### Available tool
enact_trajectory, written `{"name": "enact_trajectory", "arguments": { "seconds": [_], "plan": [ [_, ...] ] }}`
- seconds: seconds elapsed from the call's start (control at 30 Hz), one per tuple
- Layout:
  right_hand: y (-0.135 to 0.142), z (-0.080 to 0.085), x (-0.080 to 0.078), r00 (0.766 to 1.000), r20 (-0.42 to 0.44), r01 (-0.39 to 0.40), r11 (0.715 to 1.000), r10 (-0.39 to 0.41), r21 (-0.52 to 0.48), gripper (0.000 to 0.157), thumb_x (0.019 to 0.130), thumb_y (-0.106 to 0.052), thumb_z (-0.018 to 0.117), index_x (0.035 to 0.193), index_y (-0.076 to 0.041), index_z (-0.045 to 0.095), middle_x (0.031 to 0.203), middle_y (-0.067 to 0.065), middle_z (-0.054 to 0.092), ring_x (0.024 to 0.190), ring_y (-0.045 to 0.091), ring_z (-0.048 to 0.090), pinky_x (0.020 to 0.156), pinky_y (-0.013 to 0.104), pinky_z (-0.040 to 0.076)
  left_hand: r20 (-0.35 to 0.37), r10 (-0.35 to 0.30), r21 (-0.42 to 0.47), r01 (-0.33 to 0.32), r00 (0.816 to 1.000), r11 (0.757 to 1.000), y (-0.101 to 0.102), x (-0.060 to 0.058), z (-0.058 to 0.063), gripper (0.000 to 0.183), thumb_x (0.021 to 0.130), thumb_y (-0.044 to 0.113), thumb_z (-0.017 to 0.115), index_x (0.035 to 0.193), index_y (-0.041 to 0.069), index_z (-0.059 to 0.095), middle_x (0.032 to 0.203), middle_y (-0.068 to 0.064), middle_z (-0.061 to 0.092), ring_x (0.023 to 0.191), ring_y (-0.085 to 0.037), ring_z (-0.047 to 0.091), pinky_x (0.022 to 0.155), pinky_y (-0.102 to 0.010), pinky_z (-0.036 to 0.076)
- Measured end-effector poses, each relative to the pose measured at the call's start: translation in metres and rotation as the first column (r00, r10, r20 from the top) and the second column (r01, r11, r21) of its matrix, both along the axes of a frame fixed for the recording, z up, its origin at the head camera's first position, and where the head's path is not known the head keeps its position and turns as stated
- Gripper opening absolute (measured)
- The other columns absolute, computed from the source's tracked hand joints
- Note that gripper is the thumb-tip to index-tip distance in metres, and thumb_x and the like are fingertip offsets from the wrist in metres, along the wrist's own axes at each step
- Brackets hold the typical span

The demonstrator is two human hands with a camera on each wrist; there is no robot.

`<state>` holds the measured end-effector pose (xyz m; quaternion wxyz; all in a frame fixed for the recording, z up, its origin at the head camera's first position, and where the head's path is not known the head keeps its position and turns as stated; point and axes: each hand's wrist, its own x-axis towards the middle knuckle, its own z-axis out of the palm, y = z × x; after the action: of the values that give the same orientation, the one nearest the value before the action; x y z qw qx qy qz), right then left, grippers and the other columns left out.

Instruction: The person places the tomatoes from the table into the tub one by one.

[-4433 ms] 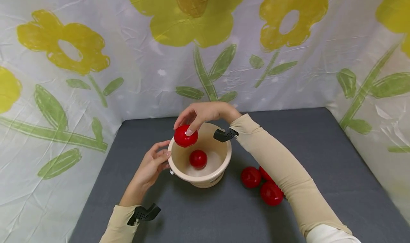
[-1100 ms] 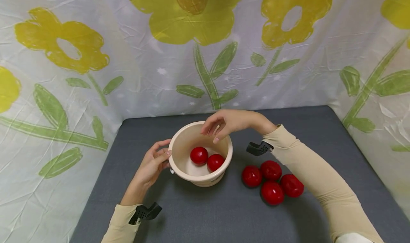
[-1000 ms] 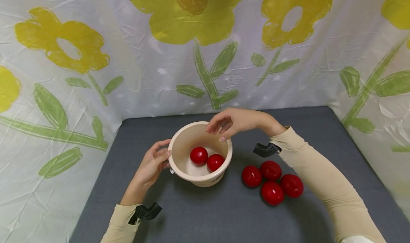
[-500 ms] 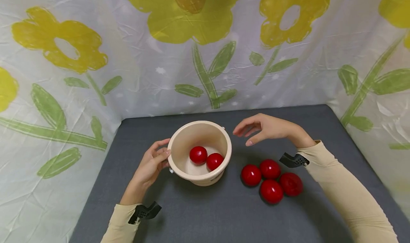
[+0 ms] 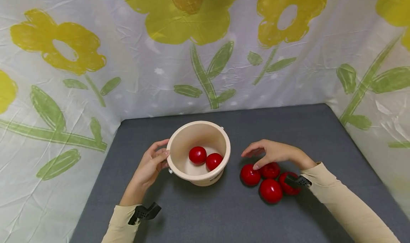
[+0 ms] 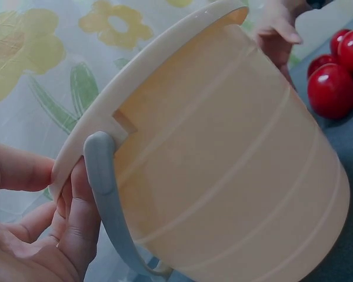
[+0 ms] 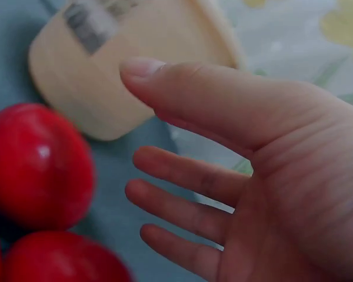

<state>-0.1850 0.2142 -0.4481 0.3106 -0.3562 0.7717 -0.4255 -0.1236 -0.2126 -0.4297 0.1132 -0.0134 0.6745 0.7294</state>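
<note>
Four red balls (image 5: 270, 191) near the bucket (image 5: 205, 134) — right grip (image 5: 272, 151) relaxed above them (holding nothing), left grip (image 5: 152, 168) pinching the rim (image 6: 159, 54); best to encircle one ball at its widest.

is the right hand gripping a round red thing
No, the right wrist view shows the right hand with nothing in its fingers.

Two balls (image 5: 197, 155) in bucket (image 5: 205, 138); four balls (image 5: 270, 191) right of it, on table (image 5: 198, 216).

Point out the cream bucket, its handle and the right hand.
Cream bucket (image 5: 209, 138), head view, on its inner far wall.
Bucket handle (image 6: 101, 167), left wrist view, on its upper end.
Right hand (image 5: 274, 152), head view, on the back of the hand.
</note>
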Motion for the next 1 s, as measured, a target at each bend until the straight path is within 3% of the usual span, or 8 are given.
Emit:
{"name": "enact_trajectory", "arguments": {
  "seconds": [0.13, 0.37, 0.7, 1.0],
  "plan": [
    [-0.001, -0.014, 0.004, 1.0, -0.023, -0.014, 1.0, 0.015, 0.028, 0.052, 0.084, -0.021, 0.079, 0.13, -0.005, 0.062, 0.131, 0.017, 0.064, 0.123, 0.04, 0.057, 0.106, 0.057, 0.044, 0.005, 0.002, -0.001, -0.002, 1.0, 1.0, 0.0, 0.0, 0.0, 0.048, 0.099, 0.007, 0.056, 0.143, 0.005, 0.036, 0.093, 0.005, 0.066, 0.07, -0.004, 0.064, 0.064, -0.018, 0.055],
    [-0.005, -0.024, 0.01, 0.996, -0.071, -0.037, 0.992, 0.045, 0.118, 0.051, 0.08, -0.023, 0.081, 0.128, -0.014, 0.065, 0.129, 0.004, 0.066, 0.12, 0.022, 0.058, 0.103, 0.04, 0.046, 0.003, 0.001, -0.001, -0.001, 1.0, 1.0, 0.0, -0.001, -0.001, 0.048, 0.099, 0.007, 0.056, 0.143, 0.005, 0.036, 0.094, 0.004, 0.067, 0.072, -0.005, 0.065, 0.065, -0.019, 0.055],
    [-0.011, -0.025, 0.013, 0.999, -0.037, -0.005, 0.982, 0.012, 0.187, 0.054, 0.076, -0.018, 0.084, 0.127, -0.019, 0.067, 0.128, -0.003, 0.066, 0.12, 0.019, 0.056, 0.102, 0.041, 0.045, -0.006, -0.008, 0.031, 0.008, 1.0, 0.999, 0.0, -0.001, -0.001, 0.045, 0.099, 0.006, 0.055, 0.141, 0.005, 0.037, 0.093, 0.004, 0.067, 0.071, -0.004, 0.065, 0.063, -0.018, 0.054],
    [-0.009, -0.026, 0.011, 0.997, -0.07, -0.011, 0.99, 0.021, 0.144, 0.046, 0.078, -0.018, 0.082, 0.122, -0.015, 0.069, 0.12, 0.002, 0.07, 0.11, 0.018, 0.059, 0.096, 0.036, 0.048, -0.005, -0.003, 0.032, 0.003, 1.0, 0.999, 0.0, 0.0, -0.001, 0.044, 0.099, 0.004, 0.054, 0.14, 0.005, 0.037, 0.092, 0.003, 0.067, 0.07, -0.004, 0.065, 0.063, -0.018, 0.054]
  ]
}}
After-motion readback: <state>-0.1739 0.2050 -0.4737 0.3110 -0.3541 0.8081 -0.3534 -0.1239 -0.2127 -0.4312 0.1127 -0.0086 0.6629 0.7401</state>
